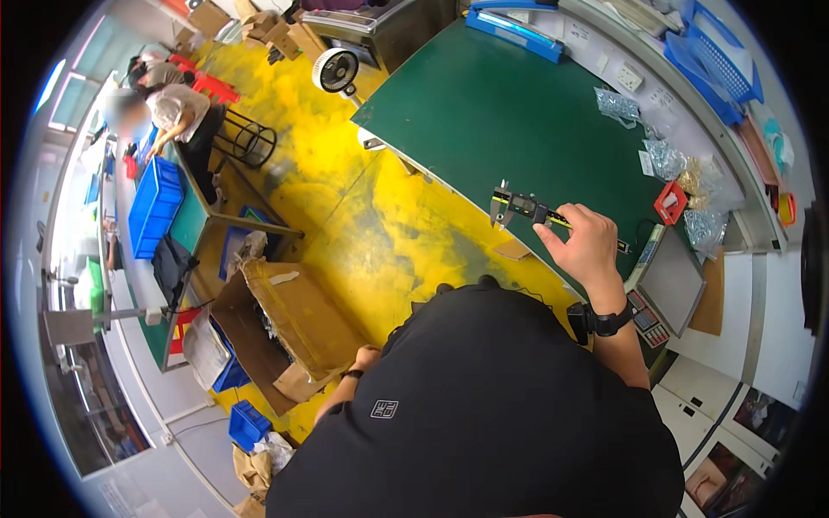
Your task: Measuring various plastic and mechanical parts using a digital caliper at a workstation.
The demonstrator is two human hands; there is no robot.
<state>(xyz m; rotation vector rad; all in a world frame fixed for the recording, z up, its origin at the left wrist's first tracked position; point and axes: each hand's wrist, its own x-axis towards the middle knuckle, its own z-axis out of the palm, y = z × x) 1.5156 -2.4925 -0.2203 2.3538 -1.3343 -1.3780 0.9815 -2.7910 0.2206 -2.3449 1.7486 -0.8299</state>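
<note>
A digital caliper (522, 207), grey steel with a black display block and yellow trim, is hanging over the edge of the green bench (484, 112), pinched at its beam in the right hand (587, 243); a loose grip could be dropping it onto the yellow floor (363, 233). The left hand (366, 356) is resting low; its grip cannot be told.

The right hand (587, 242) is raised ahead on an outstretched forearm, fingers curled closed in a grip, a dark band on the wrist. The left hand (366, 357) hangs low by the torso, mostly hidden, its grip unclear.
</note>
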